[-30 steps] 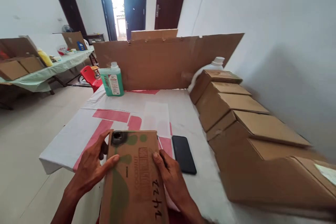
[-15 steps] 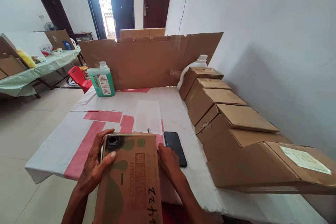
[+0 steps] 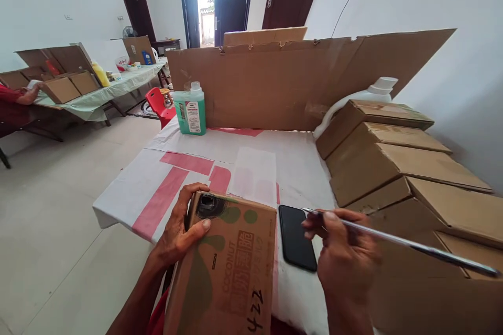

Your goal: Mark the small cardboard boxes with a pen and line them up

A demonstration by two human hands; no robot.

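Left hand (image 3: pixel 184 230), one: forearm slanting up from below, thumb flat on the top face, fingers hooked over the far left corner, gripping a printed carton (image 3: pixel 220 277). Right hand (image 3: pixel 346 251), one: raised, blurred, fingers curled around a slim rod (image 3: pixel 424 248), smooth, silvery, dark-tipped, slanting off rightward. Carton: one, under the left thumb, left of the right hand; brown cardboard, green blotches, black digits, a single dark-ringed hole (image 3: pixel 207 202) beside the left fingers. Phone (image 3: pixel 295 238): one, black, rectangular, between carton and right hand, on a white-and-pink table cover (image 3: pixel 298 162). Boxes (image 3: pixel 432 165): at least five, plain cardboard, beyond and right of the right hand. Jugs: two, plastic, beyond both hands, a green jug (image 3: pixel 190 115) and a white jug (image 3: pixel 381 91).
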